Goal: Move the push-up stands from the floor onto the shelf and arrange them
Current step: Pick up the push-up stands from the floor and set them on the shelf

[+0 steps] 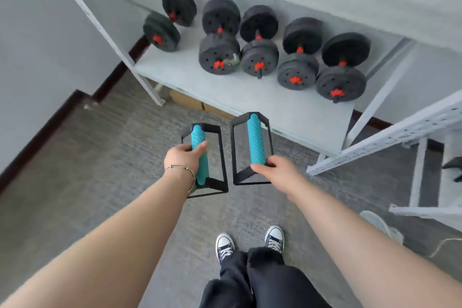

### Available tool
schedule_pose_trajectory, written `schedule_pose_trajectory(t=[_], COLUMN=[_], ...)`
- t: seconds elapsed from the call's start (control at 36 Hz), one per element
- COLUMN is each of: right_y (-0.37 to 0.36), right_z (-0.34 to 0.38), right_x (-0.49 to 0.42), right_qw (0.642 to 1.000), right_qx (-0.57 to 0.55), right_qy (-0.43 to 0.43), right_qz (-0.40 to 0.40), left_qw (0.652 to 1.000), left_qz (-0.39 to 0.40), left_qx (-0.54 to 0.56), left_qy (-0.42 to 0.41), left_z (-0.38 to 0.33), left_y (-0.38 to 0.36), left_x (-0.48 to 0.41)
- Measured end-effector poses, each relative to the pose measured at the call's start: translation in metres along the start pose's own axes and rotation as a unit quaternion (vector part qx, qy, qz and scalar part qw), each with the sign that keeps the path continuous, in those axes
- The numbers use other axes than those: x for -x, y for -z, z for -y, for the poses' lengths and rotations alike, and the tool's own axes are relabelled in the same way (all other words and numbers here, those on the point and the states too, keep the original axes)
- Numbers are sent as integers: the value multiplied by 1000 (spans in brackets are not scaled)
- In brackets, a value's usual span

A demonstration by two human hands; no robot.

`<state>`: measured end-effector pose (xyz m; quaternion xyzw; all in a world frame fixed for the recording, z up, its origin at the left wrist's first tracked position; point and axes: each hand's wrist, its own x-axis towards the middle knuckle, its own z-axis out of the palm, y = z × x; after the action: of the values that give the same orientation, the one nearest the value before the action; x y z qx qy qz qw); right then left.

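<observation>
Teal-handled push-up stands, L stand (205, 157) clamped in left hand (185, 155) & R stand (252, 147) in right hand (280, 169), held above floor (100, 157) near shelf (287, 112) w/ dumbbells (260, 42).

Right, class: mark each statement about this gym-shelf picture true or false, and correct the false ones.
1. Each hand holds one push-up stand. True: left hand, right hand.
2. The stands' foam handles are red. False: left stand and right stand have teal handles.
3. Dumbbells sit on the shelf. True.
4. Both stands rest on the shelf. False: both are held above the carpet.
</observation>
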<state>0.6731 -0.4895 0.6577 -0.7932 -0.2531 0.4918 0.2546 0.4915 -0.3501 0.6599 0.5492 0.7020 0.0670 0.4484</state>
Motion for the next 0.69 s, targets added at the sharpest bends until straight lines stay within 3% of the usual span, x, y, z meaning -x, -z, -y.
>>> schedule_pose_trajectory(t=[0.33, 0.69], right_y=[91, 184], right_z=[139, 197], right_x=[88, 143], right_qw=[989, 955], right_qx=[-43, -107], right_qy=[108, 164], right_qz=[-92, -224], left_qw=[983, 951], left_qz=[-33, 1], left_qx=[106, 144], left_qy=[-148, -273], left_z=[-148, -276], left_y=[97, 118], left_x=[62, 111])
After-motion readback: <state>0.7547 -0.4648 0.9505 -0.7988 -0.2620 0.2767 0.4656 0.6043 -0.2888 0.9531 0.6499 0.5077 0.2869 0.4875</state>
